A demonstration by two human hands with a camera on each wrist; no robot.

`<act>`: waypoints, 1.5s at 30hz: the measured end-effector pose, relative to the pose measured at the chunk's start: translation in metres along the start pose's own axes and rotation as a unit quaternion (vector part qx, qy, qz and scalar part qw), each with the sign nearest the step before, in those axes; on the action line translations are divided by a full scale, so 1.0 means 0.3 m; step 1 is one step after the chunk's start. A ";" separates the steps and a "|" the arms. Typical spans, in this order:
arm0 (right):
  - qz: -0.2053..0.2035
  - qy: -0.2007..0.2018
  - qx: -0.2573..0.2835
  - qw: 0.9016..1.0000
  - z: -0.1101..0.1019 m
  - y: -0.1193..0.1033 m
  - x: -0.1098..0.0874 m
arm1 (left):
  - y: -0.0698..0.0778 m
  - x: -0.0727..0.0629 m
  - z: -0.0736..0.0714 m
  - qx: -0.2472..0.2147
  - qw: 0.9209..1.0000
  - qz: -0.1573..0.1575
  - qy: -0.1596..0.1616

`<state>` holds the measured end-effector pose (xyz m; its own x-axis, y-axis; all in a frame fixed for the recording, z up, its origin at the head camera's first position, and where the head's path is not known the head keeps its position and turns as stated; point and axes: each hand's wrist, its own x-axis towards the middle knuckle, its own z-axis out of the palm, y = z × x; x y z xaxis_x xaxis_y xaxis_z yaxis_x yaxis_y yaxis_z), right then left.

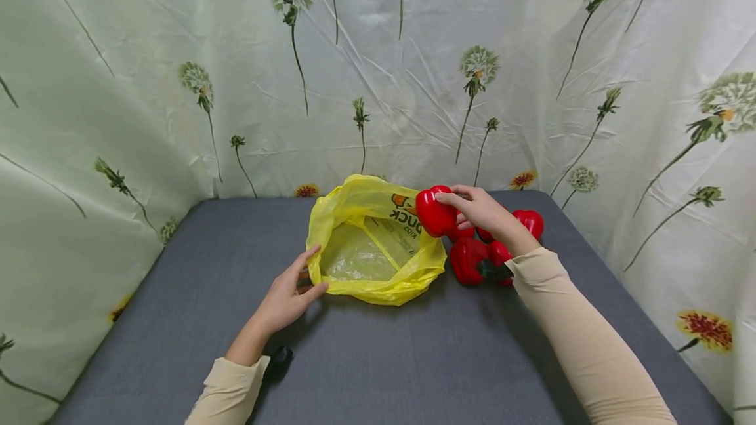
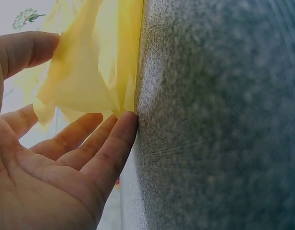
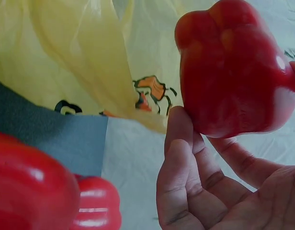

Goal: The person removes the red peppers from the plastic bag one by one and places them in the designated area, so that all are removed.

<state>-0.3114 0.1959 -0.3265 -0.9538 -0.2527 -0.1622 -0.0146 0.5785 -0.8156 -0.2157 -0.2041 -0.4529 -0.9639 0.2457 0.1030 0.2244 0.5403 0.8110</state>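
Note:
A yellow plastic bag (image 1: 378,290) with printed lettering sits with its wide mouth up, and inside I see only its lining. My left hand (image 1: 286,297) touches the bag's left side, thumb and fingers spread along the rim; the left wrist view shows the fingertips against the thin yellow film (image 2: 85,72). In my right hand (image 1: 481,207) is a shiny red bell pepper (image 1: 434,212), held above the bag's right edge. Thumb and fingertips grip the pepper (image 3: 233,72) from its sides in the right wrist view.
Several more red bell peppers (image 1: 468,261) lie close together right of the bag, partly hidden by the right forearm. One pepper (image 1: 529,222) is farther back. A grey cloth covers the table (image 1: 378,366). A dandelion-print curtain (image 1: 378,71) rises behind it and along both sides.

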 end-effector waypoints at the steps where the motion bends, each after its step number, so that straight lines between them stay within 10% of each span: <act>1: -0.002 0.001 0.001 1.000 -0.006 0.005 -0.005 | -0.001 0.000 0.000 0.000 1.000 -0.001 0.000; 45: 0.013 0.053 0.115 0.992 -0.231 0.306 -0.205 | 0.007 -0.010 -0.013 0.003 1.000 0.002 0.002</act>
<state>-0.2748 0.3184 -0.3529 -0.9793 -0.1501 -0.1355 0.0677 0.3883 -0.9191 -0.2128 -0.2067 -0.4493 -0.9638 0.2439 0.1080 0.2283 0.5446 0.8070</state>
